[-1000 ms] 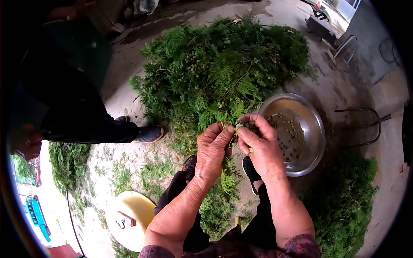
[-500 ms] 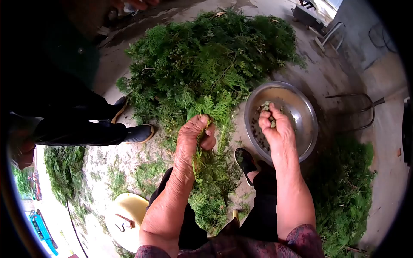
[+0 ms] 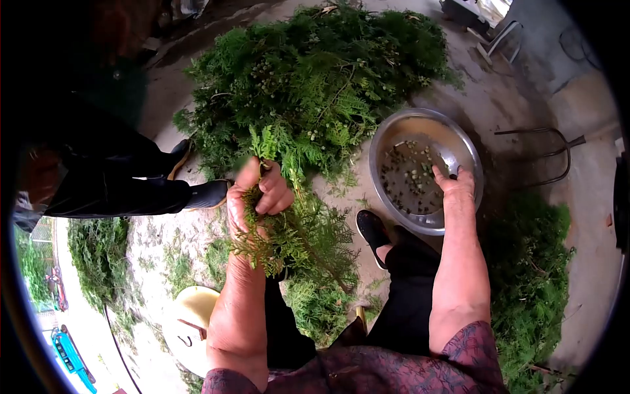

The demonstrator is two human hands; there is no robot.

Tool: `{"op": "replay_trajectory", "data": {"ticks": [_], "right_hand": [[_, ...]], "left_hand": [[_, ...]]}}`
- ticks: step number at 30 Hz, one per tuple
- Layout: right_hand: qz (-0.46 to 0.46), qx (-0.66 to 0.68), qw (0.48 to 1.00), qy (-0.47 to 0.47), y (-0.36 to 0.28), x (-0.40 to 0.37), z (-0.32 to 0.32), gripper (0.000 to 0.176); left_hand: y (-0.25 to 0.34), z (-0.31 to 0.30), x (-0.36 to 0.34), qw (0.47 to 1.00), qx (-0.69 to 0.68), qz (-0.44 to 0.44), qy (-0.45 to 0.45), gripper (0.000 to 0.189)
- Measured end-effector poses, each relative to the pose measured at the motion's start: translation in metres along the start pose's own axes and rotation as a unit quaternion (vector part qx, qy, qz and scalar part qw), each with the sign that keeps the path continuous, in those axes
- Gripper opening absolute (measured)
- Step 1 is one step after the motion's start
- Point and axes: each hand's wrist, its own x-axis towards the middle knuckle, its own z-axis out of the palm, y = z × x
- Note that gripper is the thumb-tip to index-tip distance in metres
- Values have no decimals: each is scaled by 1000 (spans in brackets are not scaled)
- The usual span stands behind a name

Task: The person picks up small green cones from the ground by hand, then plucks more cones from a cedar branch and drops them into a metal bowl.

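My left hand [image 3: 257,192] is closed around a leafy green conifer branch [image 3: 279,241], whose tip sticks up above the fingers while the rest hangs down past the wrist. Over the right side of a wide steel basin [image 3: 453,126], my right hand [image 3: 454,182] reaches in with its fingers apart and nothing in them. Small pale green cones [image 3: 417,173] and darker bits lie on the basin's bottom. Beyond both hands rises a big heap of conifer branches [image 3: 308,79] with clusters of cones among the leaves.
Another person's dark shoe [image 3: 209,195] stands at the left. Loose sprigs lie between my feet, and more cut greenery [image 3: 525,276] is piled at the right. A metal fork [image 3: 564,157] rests beyond the basin. A pale yellow round object [image 3: 193,322] sits beside my left arm.
My right hand has opened and moved right within the basin; the cones it held are gone from its fingers. My left hand has shifted left with the branch.
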Motion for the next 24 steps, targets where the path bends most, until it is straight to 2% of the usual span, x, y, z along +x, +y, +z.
{"op": "replay_trajectory", "data": {"ticks": [1, 3, 6, 9, 10, 11, 12, 13, 14, 15, 16, 17, 18, 20, 21, 23, 24], "right_hand": [[-21, -23, 1000, 0, 0, 0, -2, 39], [-50, -42, 998, -17, 6, -7, -3, 38], [-88, -121, 989, 7, 8, -23, 6, 35], [-83, -294, 929, -207, 26, -54, 17, 34], [-111, -354, 878, -301, 37, -84, 27, 35], [-95, -422, 809, -397, 47, -104, 34, 34], [-91, -473, 762, -433, 63, -132, 42, 28], [-134, -579, 662, -456, 81, -138, 40, 26], [-102, -596, 624, -496, 96, -159, 38, 25], [-72, -657, 572, -486, 99, -201, 43, 28], [-51, -699, 503, -506, 110, -205, 41, 33], [-76, -729, 379, -565, 125, -197, 36, 40], [-134, -642, 338, -675, 129, -194, 33, 49], [-62, -669, 305, -675, 134, -189, 32, 63], [-38, -676, 339, -653, 134, -190, 31, 66], [12, -686, 403, -606, 137, -195, 23, 74], [65, -639, 449, -621, 141, -195, 15, 73]], "left_hand": [[-3, 9, -4, 997, -4, 35, 66, 20], [-1, 7, -5, 998, 1, 42, 41, 20], [2, 13, -6, 998, 17, 64, 17, 19], [6, 15, -7, 997, 12, 73, -29, 21], [7, 14, -6, 996, 4, 71, -52, 22], [10, 12, -5, 995, -3, 69, -76, 22], [11, 10, -4, 993, -9, 66, -98, 23], [11, 8, -4, 991, -23, 68, -115, 23], [11, 8, -4, 989, -21, 68, -127, 23], [11, 8, -4, 988, -20, 68, -137, 23], [11, 8, -4, 986, -20, 69, -148, 23], [12, 5, -4, 984, -19, 59, -170, 24], [14, 1, -3, 978, -9, 60, -199, 24], [18, -3, -2, 965, 10, 60, -256, 23], [15, 2, -5, 971, -8, 96, -219, 18], [19, 1, -5, 963, 6, 111, -244, 19], [21, 0, -6, 959, 13, 120, -255, 19]]}}
